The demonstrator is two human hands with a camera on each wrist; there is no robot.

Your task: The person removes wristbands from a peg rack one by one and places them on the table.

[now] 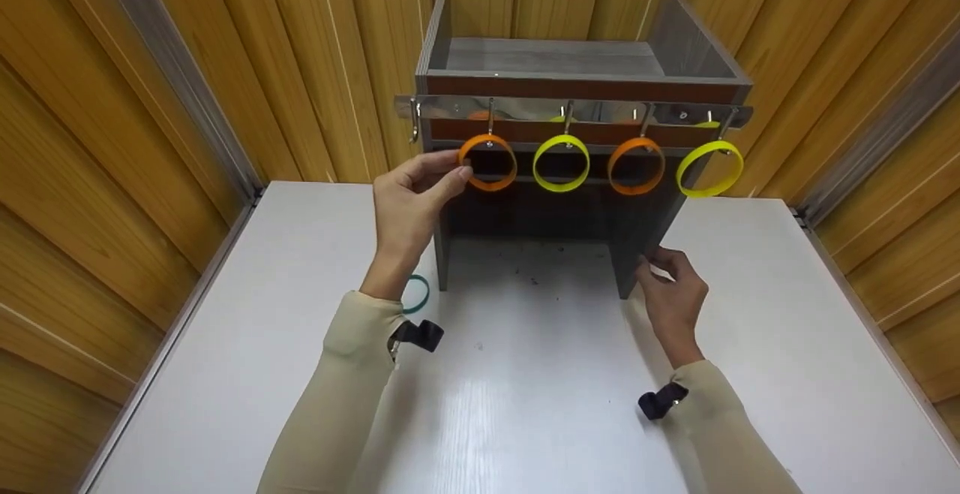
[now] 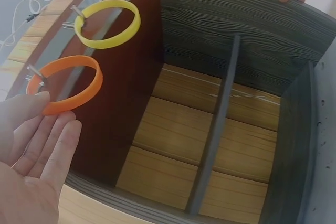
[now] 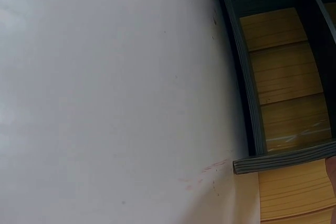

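Four silicone wristbands hang from hooks on a metal hook rail (image 1: 600, 109) along the front of a small grey wooden shelf. My left hand (image 1: 409, 205) pinches the leftmost orange wristband (image 1: 463, 171) at its left edge, thumb in front. That band still hangs on its hook. To its right hang a yellow wristband (image 1: 537, 171), a second orange wristband (image 1: 637, 190) and a second yellow wristband (image 1: 709, 192). My right hand (image 1: 675, 295) holds the front edge of the shelf's right side panel (image 1: 637, 254) low down, between thumb and curled fingers. The right wrist view hardly shows that hand.
A teal wristband (image 1: 426, 299) lies on the white table (image 1: 525, 404), partly behind my left wrist. The leftmost hook (image 1: 414, 122) carries no band. Wood-patterned walls (image 1: 315, 66) stand behind and beside the shelf. A white cable (image 2: 37, 6) shows in the left wrist view.
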